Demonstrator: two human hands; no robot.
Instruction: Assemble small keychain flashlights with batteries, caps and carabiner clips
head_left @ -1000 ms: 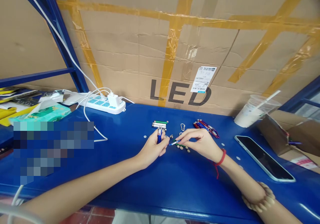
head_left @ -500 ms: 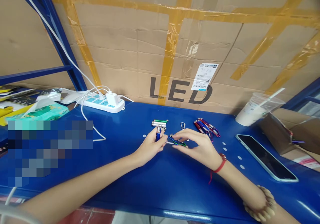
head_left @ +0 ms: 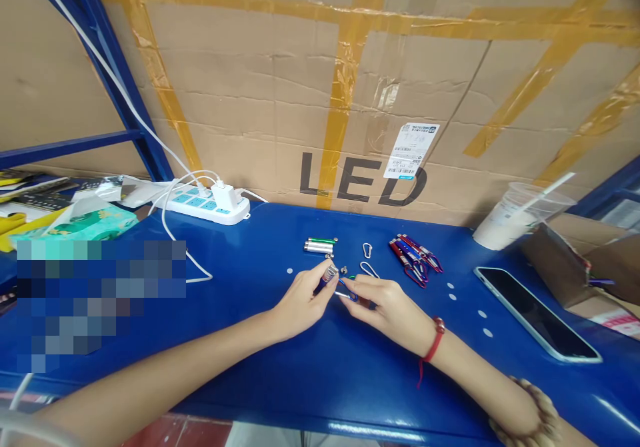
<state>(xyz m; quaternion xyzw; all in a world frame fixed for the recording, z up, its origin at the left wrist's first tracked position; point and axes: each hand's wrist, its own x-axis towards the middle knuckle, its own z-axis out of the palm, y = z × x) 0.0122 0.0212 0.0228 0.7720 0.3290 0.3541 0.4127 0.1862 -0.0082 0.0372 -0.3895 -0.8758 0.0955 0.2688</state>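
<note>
Blue-painted metal counter [head_left: 310, 367] carries the work, set against a taped brown cardboard carton printed LED [head_left: 360, 180].

Left hand [head_left: 300, 304]: closed on a small blue keychain torch with a silver head [head_left: 329, 274], pinched between thumb and forefinger, head pointing up and to the right, just above the counter.

Right hand [head_left: 387, 307]: fingers narrowed on a small blue-and-green carabiner clip [head_left: 349, 294], which sits at the torch's tail end. Clip and torch appear touching; the exact join is too small to tell. A red cord bracelet [head_left: 434, 344] is on this wrist.

Nearby items: two finished silver and green torches [head_left: 320, 244] lie side by side just beyond the hands; a loose silver carabiner [head_left: 367, 250] beside them, another silver carabiner [head_left: 370, 270] near the right hand; a bundle of red and blue torches [head_left: 415, 255] further right. Small round button cells [head_left: 465, 307] are scattered on the counter to the right. A black smartphone [head_left: 537, 314], a clear plastic cup with straw [head_left: 510, 217] and a white power strip [head_left: 207, 206] stand well apart from the work.

Assessment: the step in hand looks to be fitting the clip to the torch's tail. The next move would call for a steady left-hand hold while the right opens the clip gate and threads it through; the parts are small, so a slip is the likely fault.
</note>
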